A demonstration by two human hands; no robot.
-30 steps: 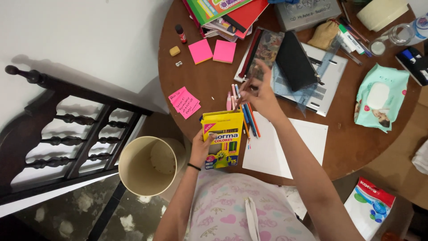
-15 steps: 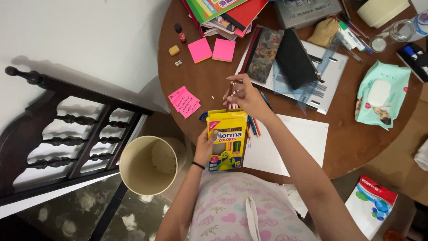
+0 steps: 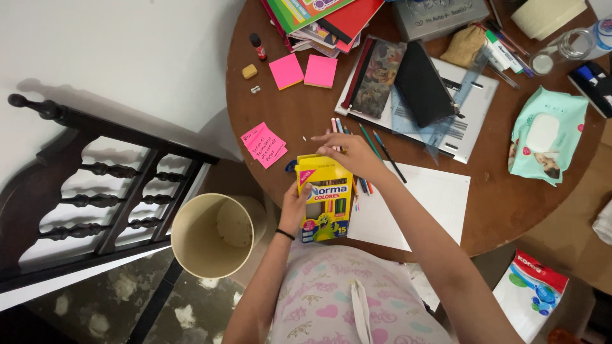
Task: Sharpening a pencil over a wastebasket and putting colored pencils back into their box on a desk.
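My left hand (image 3: 295,207) grips a yellow box of coloured pencils (image 3: 325,199) by its left side, at the near edge of the round brown table (image 3: 280,118). My right hand (image 3: 349,153) rests at the box's open top end, fingers pressed down over it; whether it holds a pencil is hidden. Several loose coloured pencils (image 3: 370,143) lie on the table just beyond and to the right of that hand. A white sheet of paper (image 3: 417,204) lies to the right of the box.
Pink sticky notes (image 3: 264,145) lie left of the box, two pink pads (image 3: 303,71) farther back. A pencil case (image 3: 376,76), black pouch (image 3: 422,86), laptop (image 3: 468,124), books (image 3: 322,22) and wipes pack (image 3: 547,137) crowd the back. A cream bin (image 3: 210,236) stands on the floor beside a dark chair (image 3: 95,185).
My right hand came back from the far pencils to the box's top and lowered onto its opening. The box shifted slightly right and toward me.
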